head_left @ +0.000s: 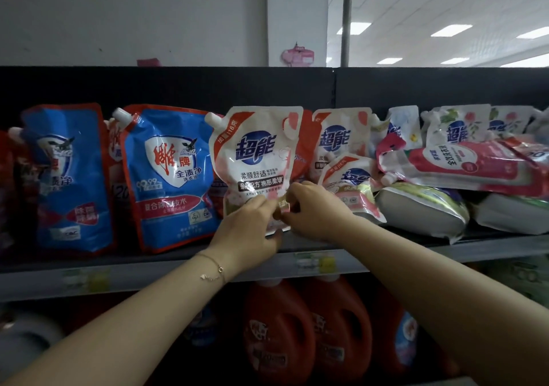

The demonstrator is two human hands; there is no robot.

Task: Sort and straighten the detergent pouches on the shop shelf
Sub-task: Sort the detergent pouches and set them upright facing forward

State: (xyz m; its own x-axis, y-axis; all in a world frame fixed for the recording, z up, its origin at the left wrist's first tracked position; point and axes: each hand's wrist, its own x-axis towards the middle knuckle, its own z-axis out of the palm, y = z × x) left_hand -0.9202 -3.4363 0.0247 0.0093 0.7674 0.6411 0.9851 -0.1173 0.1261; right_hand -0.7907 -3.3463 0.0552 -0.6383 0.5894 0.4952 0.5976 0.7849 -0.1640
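left hand (pixel 249 231), right hand (pixel 315 210), both pinching glossy white pouch (pixel 255 148), lower edge

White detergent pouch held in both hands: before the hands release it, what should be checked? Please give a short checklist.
1. Grip: left hand and right hand both pinch the white detergent pouch low down: ok.
2. Pouch upright, label facing front: ok.
3. Base seated on the shelf: cannot tell, hands hide it.
4. The blue detergent pouch beside it is upright: ok.
5. The pink detergent pouch at right lies flat on other pouches: not ok.
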